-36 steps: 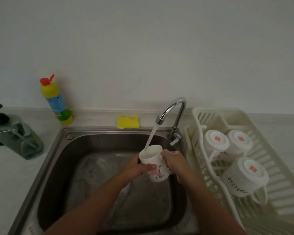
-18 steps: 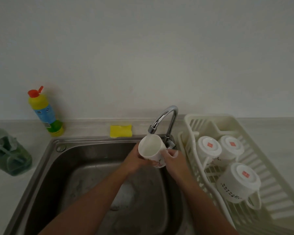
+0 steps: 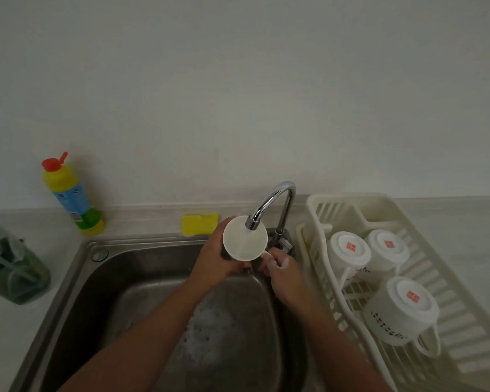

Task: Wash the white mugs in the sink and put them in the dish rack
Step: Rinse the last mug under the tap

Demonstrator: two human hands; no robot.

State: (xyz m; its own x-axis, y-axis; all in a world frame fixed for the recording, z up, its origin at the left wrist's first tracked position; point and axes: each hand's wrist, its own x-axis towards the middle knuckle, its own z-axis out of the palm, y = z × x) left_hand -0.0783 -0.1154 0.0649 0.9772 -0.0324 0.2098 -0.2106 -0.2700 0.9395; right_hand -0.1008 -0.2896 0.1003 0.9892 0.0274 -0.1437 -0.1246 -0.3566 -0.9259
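A white mug is held upright right under the spout of the chrome faucet, with water running into it. My left hand wraps around the mug's left side. My right hand grips its handle on the right. Both hands are over the back of the steel sink, which has foam on its bottom. Three white mugs stand upside down in the cream dish rack on the right: one at the back left, one at the back right, one nearer me.
A yellow sponge lies on the ledge behind the sink. A yellow and green detergent bottle with a red cap stands at the back left. A green translucent soap dispenser sits on the counter at the far left.
The mug has been raised from lower in the sink up to the spout and turned upright. The view has tilted upward.
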